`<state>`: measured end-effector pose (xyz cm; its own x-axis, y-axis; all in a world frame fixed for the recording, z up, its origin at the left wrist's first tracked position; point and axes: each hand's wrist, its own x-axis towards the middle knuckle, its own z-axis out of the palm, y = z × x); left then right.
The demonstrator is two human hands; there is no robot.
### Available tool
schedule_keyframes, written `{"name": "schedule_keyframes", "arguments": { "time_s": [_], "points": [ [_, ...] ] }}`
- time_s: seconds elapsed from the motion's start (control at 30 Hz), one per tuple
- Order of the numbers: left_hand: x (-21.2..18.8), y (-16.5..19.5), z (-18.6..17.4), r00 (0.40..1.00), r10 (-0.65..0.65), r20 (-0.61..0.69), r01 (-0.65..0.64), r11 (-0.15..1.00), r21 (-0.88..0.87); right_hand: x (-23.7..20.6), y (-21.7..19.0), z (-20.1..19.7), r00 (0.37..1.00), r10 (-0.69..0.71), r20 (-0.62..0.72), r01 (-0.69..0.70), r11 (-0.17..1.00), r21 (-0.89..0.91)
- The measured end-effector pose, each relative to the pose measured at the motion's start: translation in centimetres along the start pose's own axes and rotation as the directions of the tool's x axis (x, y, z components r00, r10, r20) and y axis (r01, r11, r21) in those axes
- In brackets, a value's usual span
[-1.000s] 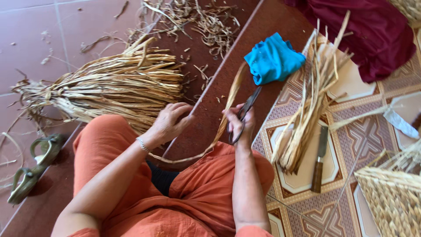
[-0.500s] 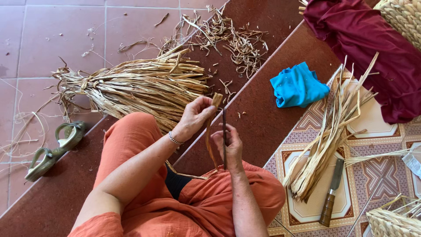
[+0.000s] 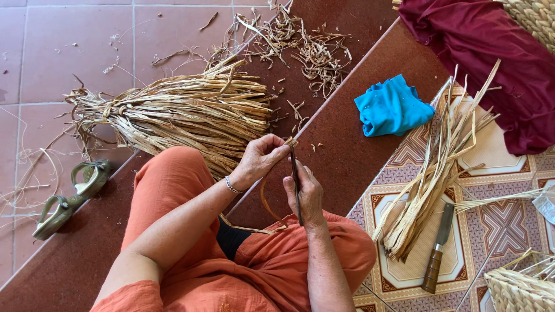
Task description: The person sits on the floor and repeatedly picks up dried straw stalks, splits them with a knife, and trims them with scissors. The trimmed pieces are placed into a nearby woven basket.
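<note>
Pinching is what matters here: left hand (image 3: pixel 259 160) clamps the top end of a thin dried strip (image 3: pixel 267 203) betw thumb & fingertips, tight, w/ a bracelet (image 3: pixel 232 185) at the wrist. Judging by the grip, keeping that end taut lets the blade run clean & straight. Right hand (image 3: pixel 305 196) is curled round a slim dark tool (image 3: pixel 295 184), fingers pressed together, tool upright, tip touching the pinched end. Looks best to steer w/ small wrist moves, edge away from the thumb.

Strip itself: pale tan, narrow, bowing down from the pinch in a loop over the orange lap, above the brown step edge. Left of it, a tied sheaf of reeds (image 3: pixel 173 112) lies across the step edge; sandals (image 3: pixel 72 196) near the floor's left edge. Right: blue cloth (image 3: pixel 390 107), loose reed bundle (image 3: pixel 433 173), knife (image 3: pixel 437 247) on the patterned tiles.
</note>
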<state>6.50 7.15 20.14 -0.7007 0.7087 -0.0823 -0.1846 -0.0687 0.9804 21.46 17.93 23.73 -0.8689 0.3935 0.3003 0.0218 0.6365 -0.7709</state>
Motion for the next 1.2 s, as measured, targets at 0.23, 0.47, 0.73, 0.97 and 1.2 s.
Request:
{"name": "schedule_keyframes", "arguments": {
  "time_s": [0.23, 0.47, 0.73, 0.97, 1.2],
  "points": [
    [-0.4, 0.2, 0.3, 0.998, -0.054, 0.013, 0.053, 0.998, 0.031, -0.6, 0.5, 0.3, 1.0, -0.017, 0.001, 0.017, 0.998, -0.055],
    [-0.5, 0.5, 0.1, 0.994, -0.1, 0.05, 0.102, 0.994, -0.03, -1.0, 1.5, 1.4, 0.987, 0.146, 0.062, -0.136, 0.981, -0.139],
    [-0.3, -0.9, 0.1, 0.999, -0.044, -0.008, 0.044, 0.996, -0.075, -0.8, 1.1, 1.2, 0.987, 0.099, 0.124, -0.091, 0.993, -0.073],
    [-0.4, -1.6, 0.2, 0.997, -0.062, 0.039, 0.064, 0.996, -0.056, -1.1, 1.3, 0.9, 0.993, 0.045, 0.111, -0.034, 0.995, -0.095],
    [-0.5, -1.2, 0.3, 0.997, -0.069, 0.032, 0.07, 0.997, -0.036, -0.8, 0.9, 1.2, 0.998, -0.016, 0.056, 0.024, 0.989, -0.148]
  ]
}}
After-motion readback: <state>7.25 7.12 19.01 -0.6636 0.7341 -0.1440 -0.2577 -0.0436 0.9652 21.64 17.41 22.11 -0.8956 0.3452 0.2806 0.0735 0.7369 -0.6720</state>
